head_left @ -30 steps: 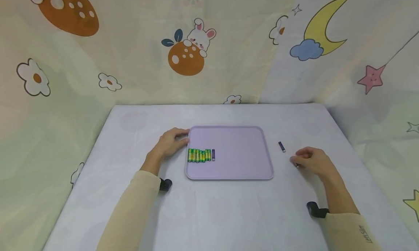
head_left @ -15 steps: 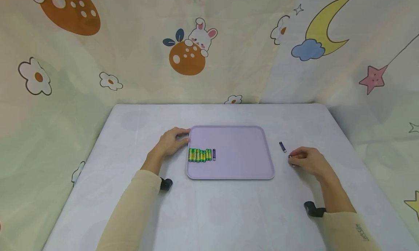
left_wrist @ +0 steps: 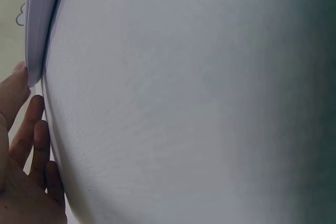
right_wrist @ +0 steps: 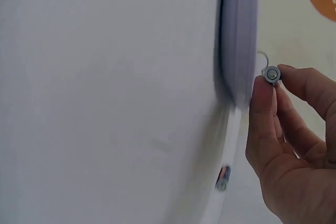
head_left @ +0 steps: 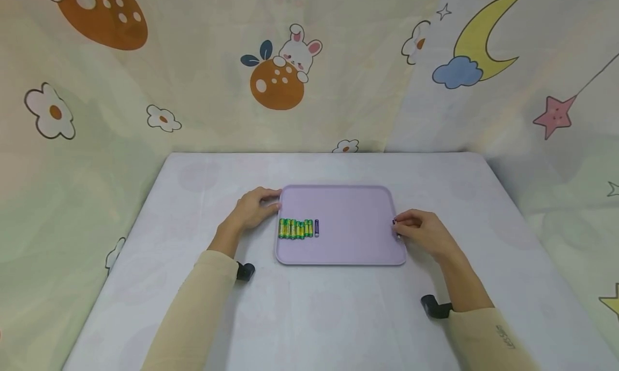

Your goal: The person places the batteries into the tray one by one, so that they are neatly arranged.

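Observation:
My right hand (head_left: pixel 422 230) pinches a dark purple battery (head_left: pixel 395 222) between thumb and fingers, over the right rim of the lilac tray (head_left: pixel 353 242). In the right wrist view the silver end of this battery (right_wrist: pixel 272 74) faces the camera, beside the tray's edge. My left hand (head_left: pixel 253 207) rests at the tray's left edge with fingers extended, and its thumb touches the rim in the left wrist view. On the tray's left side several green and yellow batteries (head_left: pixel 292 229) lie in a row, with one purple battery (head_left: pixel 316 228) at the row's right end.
Another battery (right_wrist: pixel 223 178) lies on the white-covered table (head_left: pixel 338 317), right of the tray; my right hand hides it in the head view. Black wrist cameras (head_left: pixel 435 306) stick out from both forearms. A patterned cloth (head_left: pixel 203 54) hangs behind the table.
My right hand has picked a purple battery up from the table and carried it left to the tray's right rim. The left hand keeps its place at the left edge.

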The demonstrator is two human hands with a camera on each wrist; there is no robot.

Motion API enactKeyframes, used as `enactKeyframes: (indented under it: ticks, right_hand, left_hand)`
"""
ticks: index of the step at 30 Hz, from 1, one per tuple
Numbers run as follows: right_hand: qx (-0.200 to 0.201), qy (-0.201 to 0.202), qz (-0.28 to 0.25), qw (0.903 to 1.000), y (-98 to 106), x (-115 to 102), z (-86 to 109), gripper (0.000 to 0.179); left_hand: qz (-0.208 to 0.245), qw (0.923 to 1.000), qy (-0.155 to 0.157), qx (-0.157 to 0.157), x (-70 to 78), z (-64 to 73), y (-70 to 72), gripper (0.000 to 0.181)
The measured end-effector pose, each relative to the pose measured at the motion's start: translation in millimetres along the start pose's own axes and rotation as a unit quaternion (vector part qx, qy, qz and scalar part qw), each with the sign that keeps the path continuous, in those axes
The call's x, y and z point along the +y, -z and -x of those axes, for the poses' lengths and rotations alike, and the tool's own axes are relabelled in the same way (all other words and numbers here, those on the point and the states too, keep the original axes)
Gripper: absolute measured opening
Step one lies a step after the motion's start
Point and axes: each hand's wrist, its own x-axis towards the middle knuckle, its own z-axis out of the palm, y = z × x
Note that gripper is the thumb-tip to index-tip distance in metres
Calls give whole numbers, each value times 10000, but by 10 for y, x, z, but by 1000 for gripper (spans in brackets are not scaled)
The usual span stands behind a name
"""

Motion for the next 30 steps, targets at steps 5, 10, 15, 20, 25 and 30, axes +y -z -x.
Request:
enactKeyframes:
  ticks: [5,10,15,20,25,30]
  right_hand:
    - [-17,71,-107,9999,-184,-158,-106,32]
    - [-85,96,-79,9999,-393,-302,-218,31]
    - [-201,98,-61,9997,-618,-414,-307,28]
    - [-249,76,-153,9995,-832,-547,-375,26]
    - [-338,27,-198,9992,-1026,-675,-419,25]
    - [-388,-64,-228,9990,-1136,-732,-448,24]
  left_hand:
    - [40,10000,-41,-10,-3,6,3,49]
    - [-7,10000,-74,-40,-10,5,-1,50]
    - [27,9999,-105,-8,-3,12,9,49]
    - [64,9999,-83,11,-5,21,16,49]
    - [57,9999,-57,61,-22,28,13,48]
    - [9,9999,-138,59,-30,15,6,48]
